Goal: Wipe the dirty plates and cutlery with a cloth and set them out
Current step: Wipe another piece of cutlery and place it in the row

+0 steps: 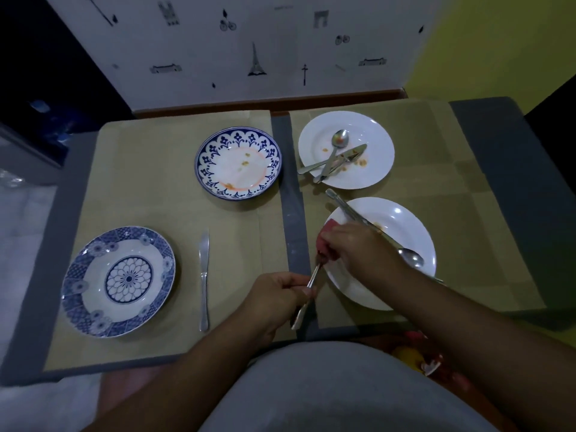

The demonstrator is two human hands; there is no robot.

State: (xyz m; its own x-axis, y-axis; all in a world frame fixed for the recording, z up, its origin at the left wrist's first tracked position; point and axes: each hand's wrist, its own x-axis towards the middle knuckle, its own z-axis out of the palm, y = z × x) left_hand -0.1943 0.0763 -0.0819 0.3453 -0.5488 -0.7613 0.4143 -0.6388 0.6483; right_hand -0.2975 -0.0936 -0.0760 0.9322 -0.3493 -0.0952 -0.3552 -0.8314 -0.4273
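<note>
My left hand (280,293) grips the handle of a metal utensil (307,296); its head is hidden inside a red cloth (327,241) bunched in my right hand (358,247). Both hands are at the left rim of a near white plate (358,294), which carries a knife (352,213), a spoon (411,257) and food specks. A far white plate (371,132) holds soiled cutlery (333,157). A blue-rimmed plate (238,163) at centre has orange stains. A clean-looking blue patterned plate (118,280) sits at near left with a knife (204,275) to its right.
Tan cardboard mats (149,182) joined by grey tape (293,213) cover the grey table. A white wall with small black drawings stands behind. My lap fills the bottom of the view, with red and yellow items (414,353) beside it.
</note>
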